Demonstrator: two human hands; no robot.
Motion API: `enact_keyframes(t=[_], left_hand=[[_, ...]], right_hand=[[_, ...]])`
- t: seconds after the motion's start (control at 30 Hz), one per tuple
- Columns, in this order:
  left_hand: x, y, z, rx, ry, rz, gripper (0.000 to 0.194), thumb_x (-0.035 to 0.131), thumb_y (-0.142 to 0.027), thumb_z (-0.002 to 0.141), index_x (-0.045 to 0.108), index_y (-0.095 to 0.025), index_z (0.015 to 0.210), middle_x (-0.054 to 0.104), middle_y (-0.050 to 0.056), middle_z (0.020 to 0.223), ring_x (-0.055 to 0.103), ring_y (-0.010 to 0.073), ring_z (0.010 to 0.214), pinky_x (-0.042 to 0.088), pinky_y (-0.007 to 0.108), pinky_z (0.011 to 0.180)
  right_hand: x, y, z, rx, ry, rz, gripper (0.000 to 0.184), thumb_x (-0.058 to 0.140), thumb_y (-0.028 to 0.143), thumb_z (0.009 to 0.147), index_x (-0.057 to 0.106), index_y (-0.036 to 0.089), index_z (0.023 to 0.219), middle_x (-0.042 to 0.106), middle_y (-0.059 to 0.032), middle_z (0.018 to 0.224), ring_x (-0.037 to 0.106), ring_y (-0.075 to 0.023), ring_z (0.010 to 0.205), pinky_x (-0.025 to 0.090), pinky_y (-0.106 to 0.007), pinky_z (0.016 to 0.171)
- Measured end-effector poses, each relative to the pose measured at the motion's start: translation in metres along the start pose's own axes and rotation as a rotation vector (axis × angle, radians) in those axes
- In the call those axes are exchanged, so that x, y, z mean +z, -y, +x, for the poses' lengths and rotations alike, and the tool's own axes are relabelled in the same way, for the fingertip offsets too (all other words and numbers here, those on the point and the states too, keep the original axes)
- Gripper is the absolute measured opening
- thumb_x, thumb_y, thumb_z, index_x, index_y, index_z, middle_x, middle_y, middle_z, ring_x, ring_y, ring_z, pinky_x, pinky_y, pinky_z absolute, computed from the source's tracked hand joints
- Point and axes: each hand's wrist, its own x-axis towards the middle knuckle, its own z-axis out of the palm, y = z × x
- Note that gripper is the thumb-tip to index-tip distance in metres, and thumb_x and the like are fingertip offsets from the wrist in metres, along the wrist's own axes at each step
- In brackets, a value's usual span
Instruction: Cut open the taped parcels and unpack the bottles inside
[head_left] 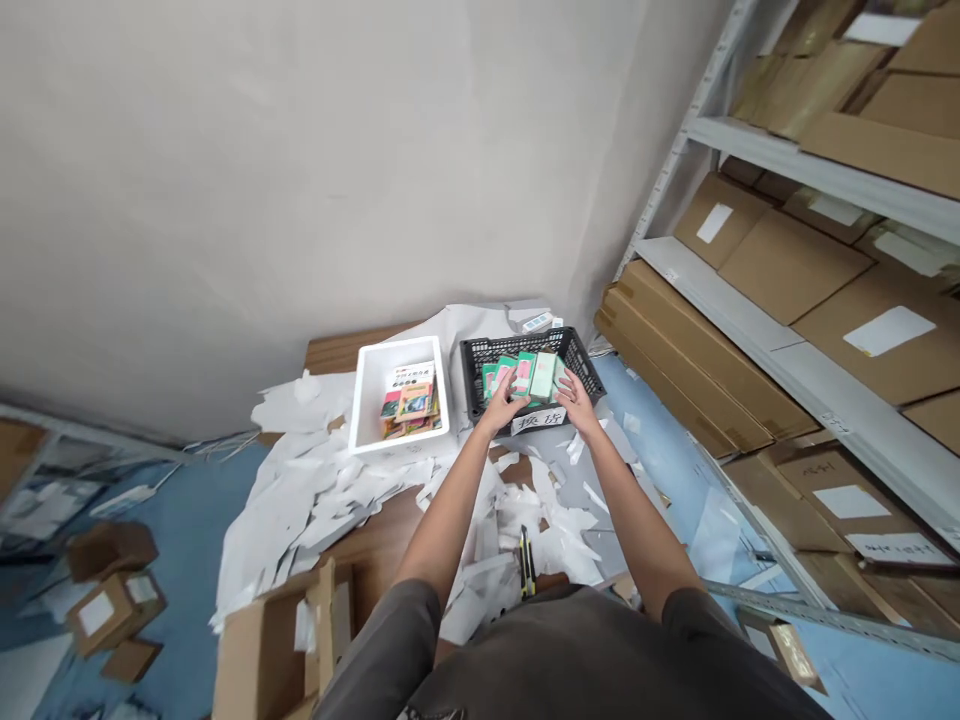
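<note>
In the black mesh crate [489, 350], my left hand [502, 405] and right hand [577, 403], fingers curved, flanked small green cartons [543, 378]; whether gripping, I couldn't tell. Even side pressure seemed best.

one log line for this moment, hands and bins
left hand: at small boxes; right hand: at small boxes; black basket: holds small boxes; white bin: books; cutter: among paper scraps

Small green-and-pink boxes [525, 370] are lined in a slanted row inside a black mesh basket [470, 376], fronted by a white handwritten label [538, 420]; beside them, a pale-green box [543, 377] is set, seemingly tilted.
</note>
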Motion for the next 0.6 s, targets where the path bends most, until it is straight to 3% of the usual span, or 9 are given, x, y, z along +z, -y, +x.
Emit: enact_keyframes(t=[0.13,0.33,0.47,0.6], left_hand=[[-0.05,-0.017,-0.079,0.046,-0.046,-0.068,0.102,0.09,-0.042,0.085,0.036,-0.037,0.171,0.041,0.013,0.175,0.048,0.0369,0.155,0.044,0.055,0.123],[-0.158,-0.036,-0.24,0.069,-0.248,-0.044,0.103,0.09,-0.041,0.085,0.035,-0.039,0.171,0.04,0.013,0.174,0.047,0.039,0.154,0.046,0.058,0.121],[-0.226,-0.032,-0.359,0.04,-0.396,0.018,0.092,0.087,-0.039,0.086,0.043,-0.041,0.167,0.041,0.012,0.175,0.045,0.0392,0.156,0.046,0.058,0.12],[-0.281,-0.014,-0.472,-0.028,-0.574,0.125,0.08,0.081,-0.033,0.088,0.052,-0.031,0.162,0.049,0.014,0.169,0.048,0.0353,0.154,0.047,0.051,0.121]], right_hand=[[0.072,0.019,-0.042,-0.04,0.102,-0.005,0.091,0.083,0.05,0.083,0.045,0.034,0.165,0.056,-0.0135,0.161,0.06,-0.0339,0.142,0.041,-0.059,0.126],[0.232,0.03,-0.136,-0.073,0.327,-0.002,0.091,0.08,0.052,0.087,0.041,0.035,0.168,0.055,-0.0136,0.161,0.061,-0.0338,0.14,0.046,-0.059,0.122],[0.336,0.024,-0.21,-0.076,0.485,0.001,0.088,0.079,0.051,0.089,0.042,0.037,0.168,0.053,-0.0135,0.163,0.06,-0.0348,0.14,0.049,-0.06,0.119],[0.428,0.011,-0.28,-0.036,0.632,0.001,0.082,0.078,0.05,0.089,0.048,0.034,0.164,0.057,-0.0147,0.159,0.064,-0.0343,0.134,0.056,-0.056,0.112]])
